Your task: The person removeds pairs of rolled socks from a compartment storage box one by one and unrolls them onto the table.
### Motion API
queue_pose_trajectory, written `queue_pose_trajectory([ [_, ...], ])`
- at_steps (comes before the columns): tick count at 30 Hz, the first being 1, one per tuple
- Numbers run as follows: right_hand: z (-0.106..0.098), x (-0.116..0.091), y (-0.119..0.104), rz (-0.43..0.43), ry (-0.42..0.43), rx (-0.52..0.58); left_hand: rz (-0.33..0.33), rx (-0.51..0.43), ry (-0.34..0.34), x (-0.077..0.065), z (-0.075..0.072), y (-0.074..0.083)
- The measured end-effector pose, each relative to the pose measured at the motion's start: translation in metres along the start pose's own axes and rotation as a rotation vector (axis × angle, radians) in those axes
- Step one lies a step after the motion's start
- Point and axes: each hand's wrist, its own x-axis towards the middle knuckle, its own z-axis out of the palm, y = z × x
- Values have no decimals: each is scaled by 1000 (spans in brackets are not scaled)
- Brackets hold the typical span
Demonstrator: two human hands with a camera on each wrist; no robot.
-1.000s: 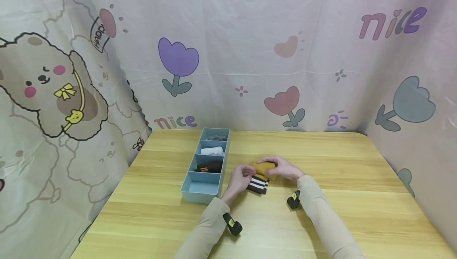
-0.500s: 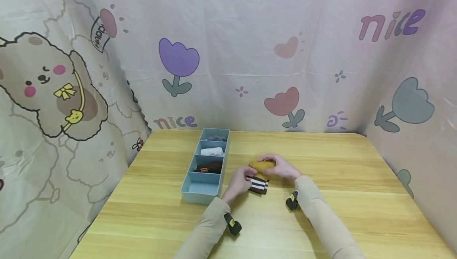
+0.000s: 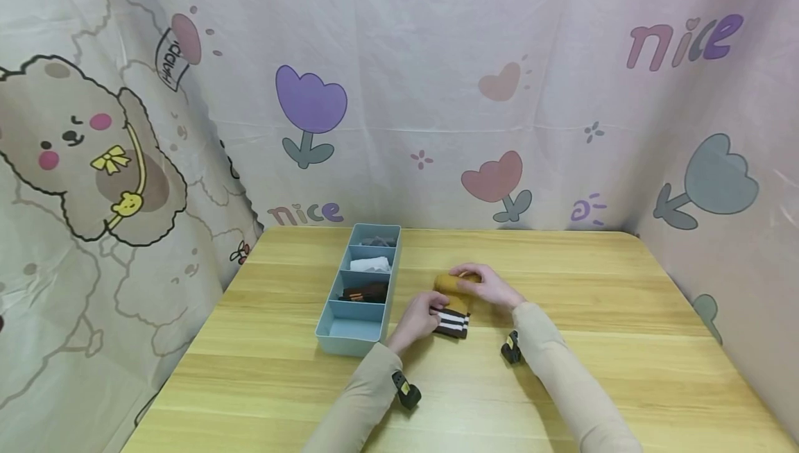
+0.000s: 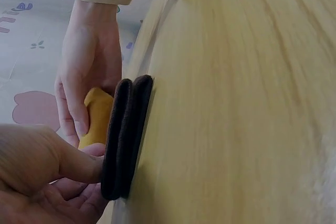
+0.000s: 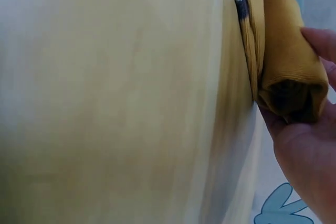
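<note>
In the head view I count two hands — the left hand point(image 3: 417, 319) and the right hand point(image 3: 490, 288) — on one mustard cloth point(image 3: 446, 282) with one striped end point(image 3: 452, 323), on the table point(image 3: 250, 383) right of one box point(image 3: 352, 347): four compartments, three cloth bundles point(image 3: 371, 264). In the left-wrist view I see left fingers and thumb pinching the striped end's edge. In the right-wrist view I see right fingers curled round the cloth's single roll.

the sock point(image 5: 289, 40) is soft, matt, finely ribbed cloth; the box point(image 3: 349, 347) looks like smooth plastic. the table point(image 3: 262, 370) is smooth, faintly glossy wood grain, the backdrop point(image 3: 406, 50) creased matt fabric.
</note>
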Motion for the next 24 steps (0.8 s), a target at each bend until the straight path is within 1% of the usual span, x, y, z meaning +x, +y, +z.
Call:
queue_pose_trajectory([
  [2,-1,1,-2,2,-11,-5,1,2,0,0,0,0],
  [7,-3,3,-3,14,-77,-31,-20,-2,1,0,-1,-2],
  [9,-3,4,-2,20,-85,-44,-30,-10,1,0,-1,-2],
  [14,-3,6,-1,47,-37,-65,-42,-48,-4,-1,-3,-2],
  [17,-3,7,-1,42,-18,-69,-40,-57,-7,-2,-3,-1],
  [24,-5,10,-3,49,22,-65,-36,-1,-33,0,-4,4],
])
